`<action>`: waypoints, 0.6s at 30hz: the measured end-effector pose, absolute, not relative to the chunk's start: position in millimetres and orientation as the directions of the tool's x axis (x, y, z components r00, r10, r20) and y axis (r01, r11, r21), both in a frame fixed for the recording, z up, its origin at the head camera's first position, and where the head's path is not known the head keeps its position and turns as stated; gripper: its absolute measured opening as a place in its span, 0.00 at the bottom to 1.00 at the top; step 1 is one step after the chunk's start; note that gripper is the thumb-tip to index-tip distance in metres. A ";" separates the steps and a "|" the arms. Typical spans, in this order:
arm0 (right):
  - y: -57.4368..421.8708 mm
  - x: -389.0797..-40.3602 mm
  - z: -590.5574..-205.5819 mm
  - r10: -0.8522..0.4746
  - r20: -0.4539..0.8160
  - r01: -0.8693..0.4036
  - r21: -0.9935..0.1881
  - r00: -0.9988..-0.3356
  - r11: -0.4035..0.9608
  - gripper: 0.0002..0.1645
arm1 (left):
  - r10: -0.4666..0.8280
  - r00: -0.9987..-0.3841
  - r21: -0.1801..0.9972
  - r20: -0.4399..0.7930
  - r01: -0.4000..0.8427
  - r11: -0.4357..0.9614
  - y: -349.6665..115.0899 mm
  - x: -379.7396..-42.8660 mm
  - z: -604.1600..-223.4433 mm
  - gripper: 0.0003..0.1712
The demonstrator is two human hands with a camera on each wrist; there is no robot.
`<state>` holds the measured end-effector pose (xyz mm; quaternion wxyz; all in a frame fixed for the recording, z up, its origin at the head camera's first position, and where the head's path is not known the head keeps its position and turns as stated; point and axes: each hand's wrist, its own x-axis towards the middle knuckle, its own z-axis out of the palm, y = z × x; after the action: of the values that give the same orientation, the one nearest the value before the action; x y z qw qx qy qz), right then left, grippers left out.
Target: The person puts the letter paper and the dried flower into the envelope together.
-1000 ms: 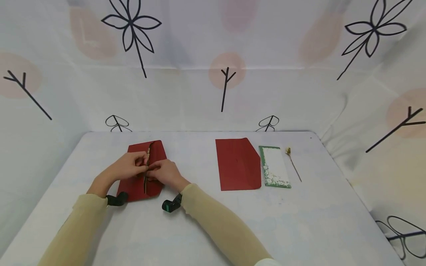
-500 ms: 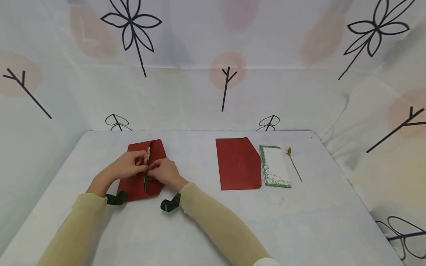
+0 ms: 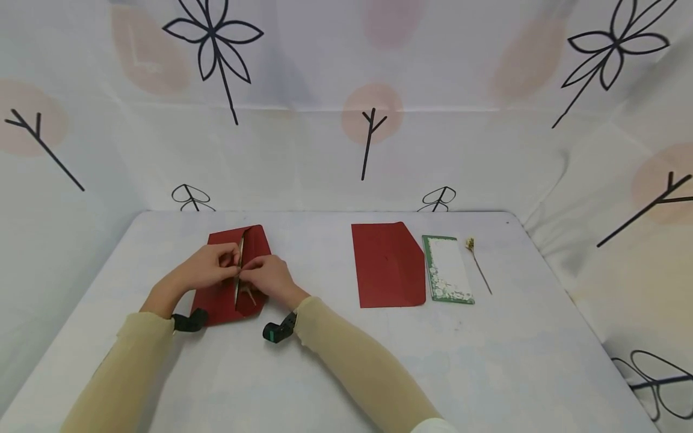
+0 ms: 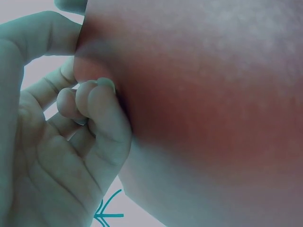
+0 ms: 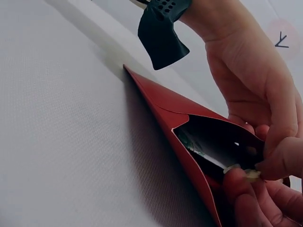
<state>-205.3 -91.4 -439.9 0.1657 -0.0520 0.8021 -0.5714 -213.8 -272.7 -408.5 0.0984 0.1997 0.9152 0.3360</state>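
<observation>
In the head view, a red envelope lies at the left of the table, its slit mouth running between both hands. My left hand pinches the mouth's edge; its curled fingers meet the red paper in the left wrist view. At the opening, my right hand pinches a small pale-yellow piece, which looks like part of a dried flower. Inside the envelope shows a card with a green and white pattern. Fingers hide most of the flower.
Right of the hands lie a second red envelope, a white card with a green floral border and a dried flower on a thin stem. The white table meets a patterned cloth behind it.
The yellowish strip seen along the envelope's mouth above the fingers has mostly gone from sight. Both hands stay in nearly the same place; a pale forked shape now shows below the right fingers.
</observation>
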 end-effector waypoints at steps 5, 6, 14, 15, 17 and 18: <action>-90.6 -205.3 -439.3 -0.277 -0.222 0.142 -0.949 -0.935 0.281 0.03 | 0.434 -0.900 0.658 -0.046 0.300 0.691 -273.6 -214.6 -409.1 0.08; -90.0 -205.3 -438.7 -0.282 -0.220 0.140 -0.950 -0.934 0.280 0.03 | 0.430 -0.901 0.657 -0.048 0.296 0.693 -273.6 -215.2 -409.4 0.08; -87.2 -205.0 -438.9 -0.360 -0.199 0.103 -0.958 -0.911 0.269 0.08 | 0.430 -0.901 0.649 -0.047 0.300 0.699 -273.8 -215.0 -409.3 0.07; -86.9 -205.2 -440.1 -0.371 -0.197 0.103 -0.960 -0.907 0.259 0.08 | 0.430 -0.902 0.648 -0.049 0.299 0.700 -273.9 -214.7 -409.2 0.07; -85.8 -206.4 -442.5 -0.404 -0.186 0.086 -0.964 -0.896 0.253 0.10 | 0.430 -0.902 0.647 -0.046 0.301 0.701 -274.2 -214.3 -409.3 0.07; -84.9 -207.2 -443.0 -0.424 -0.179 0.073 -0.964 -0.888 0.254 0.11 | 0.431 -0.901 0.646 -0.044 0.303 0.700 -274.3 -214.1 -409.2 0.08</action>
<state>-207.2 -84.9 -443.0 0.2072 -0.1147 0.7644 -0.5997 -214.1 -274.3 -409.2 0.0964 0.2001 0.9170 0.3314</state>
